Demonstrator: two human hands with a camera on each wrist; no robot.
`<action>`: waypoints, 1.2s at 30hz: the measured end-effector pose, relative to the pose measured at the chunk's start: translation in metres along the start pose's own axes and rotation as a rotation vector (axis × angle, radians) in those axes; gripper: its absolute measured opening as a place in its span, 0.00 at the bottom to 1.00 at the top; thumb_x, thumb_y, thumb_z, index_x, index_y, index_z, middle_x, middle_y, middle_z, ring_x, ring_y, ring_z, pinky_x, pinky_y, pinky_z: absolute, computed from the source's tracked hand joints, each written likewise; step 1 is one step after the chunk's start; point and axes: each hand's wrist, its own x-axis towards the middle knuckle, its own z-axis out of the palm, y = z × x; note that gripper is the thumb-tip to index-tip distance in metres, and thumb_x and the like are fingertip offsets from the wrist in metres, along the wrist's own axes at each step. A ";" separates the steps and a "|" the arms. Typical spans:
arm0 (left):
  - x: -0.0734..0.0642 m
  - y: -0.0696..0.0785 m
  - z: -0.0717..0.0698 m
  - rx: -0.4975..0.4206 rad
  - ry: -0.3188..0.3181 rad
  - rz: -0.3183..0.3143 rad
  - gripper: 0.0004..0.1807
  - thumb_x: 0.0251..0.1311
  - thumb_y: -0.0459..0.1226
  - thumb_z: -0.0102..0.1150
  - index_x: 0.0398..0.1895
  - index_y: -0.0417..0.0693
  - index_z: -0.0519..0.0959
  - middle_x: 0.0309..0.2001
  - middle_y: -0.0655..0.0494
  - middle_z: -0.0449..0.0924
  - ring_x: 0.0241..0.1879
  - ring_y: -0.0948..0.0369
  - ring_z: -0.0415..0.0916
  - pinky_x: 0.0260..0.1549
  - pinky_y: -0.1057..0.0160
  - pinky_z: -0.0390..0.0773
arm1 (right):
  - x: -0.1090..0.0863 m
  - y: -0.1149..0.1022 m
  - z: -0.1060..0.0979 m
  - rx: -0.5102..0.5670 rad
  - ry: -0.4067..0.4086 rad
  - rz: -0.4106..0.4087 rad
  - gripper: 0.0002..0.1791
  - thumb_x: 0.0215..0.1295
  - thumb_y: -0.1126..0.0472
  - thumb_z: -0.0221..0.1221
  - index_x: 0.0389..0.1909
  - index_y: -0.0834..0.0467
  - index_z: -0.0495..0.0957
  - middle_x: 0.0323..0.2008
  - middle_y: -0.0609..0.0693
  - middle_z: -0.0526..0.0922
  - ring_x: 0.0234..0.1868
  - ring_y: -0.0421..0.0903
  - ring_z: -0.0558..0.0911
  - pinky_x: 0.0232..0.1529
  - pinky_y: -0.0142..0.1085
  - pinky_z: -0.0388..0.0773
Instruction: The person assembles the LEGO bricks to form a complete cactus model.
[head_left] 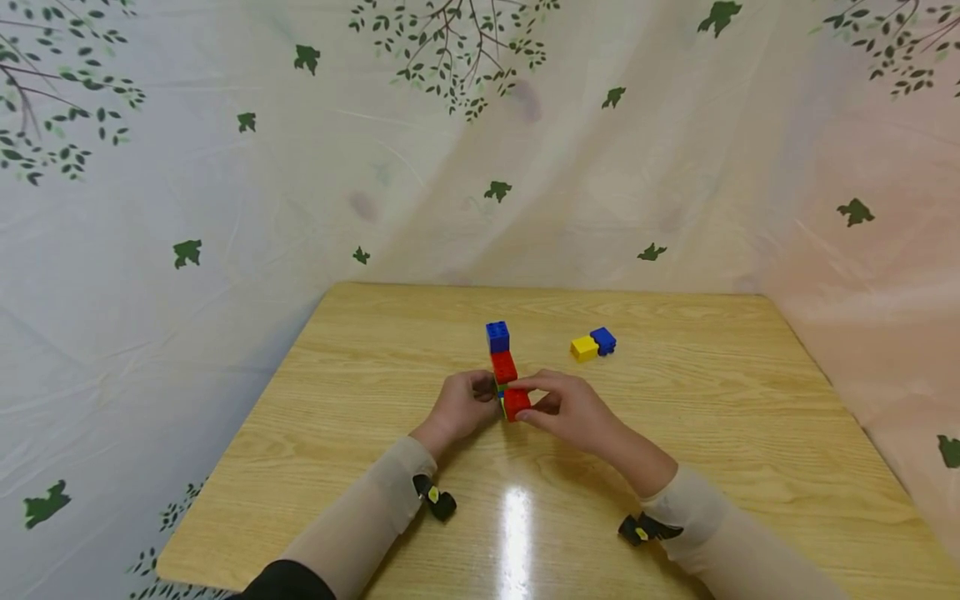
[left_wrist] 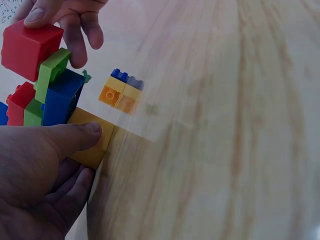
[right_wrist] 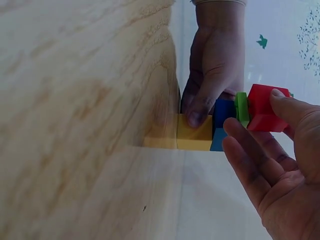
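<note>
Both hands are on a multicoloured stack of toy building bricks near the table's middle. The left hand (head_left: 459, 406) grips the yellow brick (right_wrist: 195, 136) at its base, thumb across one face. Above the yellow lies a blue brick (left_wrist: 61, 100), then a thin green brick (left_wrist: 50, 74). In the right hand (head_left: 576, 410), thumb and fingers pinch a red brick (head_left: 517, 405) right at that green piece. On the stack's far side show another red brick (head_left: 504, 367) and a blue brick (head_left: 498, 337) with its studs up.
Behind the stack to the right, a loose yellow brick (head_left: 584, 348) and a blue brick (head_left: 603, 340) lie together on the wooden table (head_left: 720, 392). A pale curtain (head_left: 420, 192) with leaf patterns hangs beyond the table's back edge. Each sleeve carries a small black camera.
</note>
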 end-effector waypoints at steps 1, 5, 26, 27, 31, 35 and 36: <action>0.000 0.000 0.000 -0.001 0.001 0.000 0.13 0.62 0.30 0.71 0.50 0.42 0.87 0.47 0.50 0.89 0.48 0.58 0.86 0.48 0.63 0.86 | 0.000 0.000 0.000 0.000 -0.001 -0.007 0.25 0.66 0.62 0.72 0.64 0.51 0.83 0.49 0.46 0.84 0.38 0.43 0.90 0.41 0.36 0.88; 0.000 -0.001 0.000 -0.007 0.002 0.001 0.13 0.62 0.30 0.71 0.50 0.43 0.87 0.47 0.50 0.89 0.48 0.58 0.86 0.49 0.62 0.86 | 0.000 -0.002 0.001 -0.022 -0.002 -0.037 0.24 0.66 0.63 0.72 0.63 0.53 0.84 0.46 0.46 0.83 0.40 0.43 0.90 0.44 0.36 0.88; 0.001 0.001 0.000 -0.008 0.000 0.004 0.13 0.62 0.32 0.73 0.50 0.44 0.88 0.47 0.52 0.89 0.49 0.59 0.86 0.49 0.61 0.86 | 0.002 -0.004 -0.005 -0.121 -0.050 -0.068 0.23 0.68 0.66 0.70 0.64 0.57 0.83 0.43 0.43 0.80 0.45 0.42 0.87 0.47 0.36 0.87; 0.001 0.001 0.000 -0.010 0.000 0.005 0.13 0.62 0.31 0.73 0.50 0.44 0.88 0.47 0.51 0.89 0.49 0.58 0.86 0.50 0.61 0.86 | 0.002 -0.004 -0.005 -0.120 -0.052 -0.069 0.23 0.68 0.66 0.70 0.64 0.57 0.83 0.43 0.43 0.80 0.45 0.42 0.87 0.47 0.35 0.87; 0.000 0.000 0.000 -0.009 0.003 0.000 0.14 0.61 0.31 0.73 0.50 0.43 0.88 0.47 0.51 0.89 0.49 0.58 0.86 0.49 0.62 0.86 | 0.002 -0.004 -0.004 -0.112 -0.056 -0.071 0.24 0.68 0.65 0.70 0.64 0.57 0.83 0.43 0.43 0.80 0.45 0.42 0.87 0.47 0.38 0.87; 0.001 0.000 0.000 -0.009 0.002 -0.007 0.14 0.61 0.30 0.73 0.50 0.43 0.87 0.47 0.51 0.89 0.49 0.59 0.86 0.49 0.62 0.85 | 0.002 -0.004 -0.004 -0.090 -0.059 -0.068 0.24 0.69 0.64 0.70 0.65 0.58 0.82 0.44 0.44 0.80 0.45 0.43 0.88 0.47 0.43 0.88; 0.001 0.000 -0.001 -0.010 0.000 -0.007 0.14 0.61 0.31 0.73 0.50 0.44 0.87 0.47 0.51 0.89 0.49 0.59 0.86 0.49 0.62 0.85 | 0.002 -0.003 -0.004 -0.079 -0.060 -0.063 0.24 0.69 0.64 0.70 0.65 0.57 0.82 0.44 0.45 0.81 0.45 0.43 0.89 0.48 0.43 0.88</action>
